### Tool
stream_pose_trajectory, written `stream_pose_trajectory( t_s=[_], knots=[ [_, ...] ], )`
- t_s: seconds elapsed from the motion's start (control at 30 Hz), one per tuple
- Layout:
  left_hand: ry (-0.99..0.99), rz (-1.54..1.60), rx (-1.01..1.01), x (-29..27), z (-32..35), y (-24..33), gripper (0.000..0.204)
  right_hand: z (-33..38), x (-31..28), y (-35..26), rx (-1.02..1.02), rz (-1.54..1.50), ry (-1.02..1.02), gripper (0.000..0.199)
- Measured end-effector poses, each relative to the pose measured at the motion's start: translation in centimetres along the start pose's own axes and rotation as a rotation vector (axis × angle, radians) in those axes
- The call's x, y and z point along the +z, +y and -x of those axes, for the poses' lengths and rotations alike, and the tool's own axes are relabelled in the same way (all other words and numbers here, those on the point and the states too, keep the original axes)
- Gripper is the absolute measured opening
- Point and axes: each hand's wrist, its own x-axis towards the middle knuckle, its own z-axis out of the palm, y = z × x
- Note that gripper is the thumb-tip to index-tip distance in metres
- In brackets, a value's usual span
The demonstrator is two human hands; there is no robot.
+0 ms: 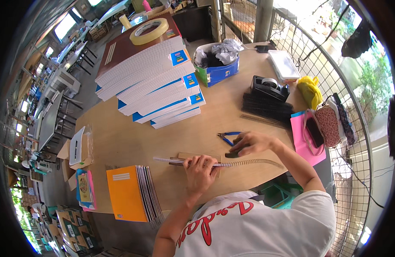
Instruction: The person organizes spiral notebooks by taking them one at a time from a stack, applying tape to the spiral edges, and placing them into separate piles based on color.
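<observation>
My left hand (200, 173) grips a notebook (163, 159) standing on edge, so only its thin spine side shows. A wire spiral coil (258, 161) runs through the spine edge and trails off to the right in a long loose tail. Just above the coil, my right hand (257, 142) has its fingers curled round a dark, block-like thing (235, 152), too hidden to name. Blue-handled cutting pliers (225, 137) lie beside that hand. Under the notebook is a flat wooden board (185, 155).
Tall stacked notebooks (163, 85) with a tape roll (149, 32) on top stand far left. Bound orange notebooks (128, 192) lie near left. At the right are black coils (266, 107), a tape dispenser (270, 88), yellow yarn (309, 92) and a pouch (328, 126). A scrap-filled box (218, 73) stands behind.
</observation>
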Motion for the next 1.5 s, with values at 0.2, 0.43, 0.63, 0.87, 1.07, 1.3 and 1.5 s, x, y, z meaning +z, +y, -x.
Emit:
stream_pose_trajectory(
  t_s=[0.2, 0.43, 0.63, 0.87, 1.07, 1.3, 1.5],
  knots=[
    [0.001, 0.069, 0.008, -0.1, 0.1, -0.2, 0.048, -0.4, 0.9, -0.7, -0.051, -0.431, -0.066, 0.056],
    [0.042, 0.110, 0.048, -0.2, -0.2, -0.3, 0.077, -2.3, 1.2, 0.2, 0.021, -0.220, 0.049, 0.056],
    [0.073, 0.148, 0.042, 0.4, 0.7, -0.9, 0.081, -2.5, -1.2, -4.4, -0.020, -0.441, 0.060, 0.039],
    [0.189, 0.318, 0.049, 0.0, -0.2, -1.0, 0.067, -2.3, 7.0, -1.5, 0.004, -0.994, 0.151, 0.028],
    [0.076, 0.445, 0.004, -1.1, -0.5, -2.2, 0.032, -1.4, 8.2, 2.5, -0.043, -0.829, -0.018, 0.077],
    [0.094, 0.188, 0.023, -1.3, 0.1, -2.3, 0.025, -0.4, 10.3, 3.3, 0.121, -0.751, 0.014, 0.058],
    [0.087, 0.124, 0.011, -2.5, 0.1, -2.4, 0.026, 1.8, 8.0, 6.4, 0.007, 0.468, 0.627, 0.047]
  ],
)
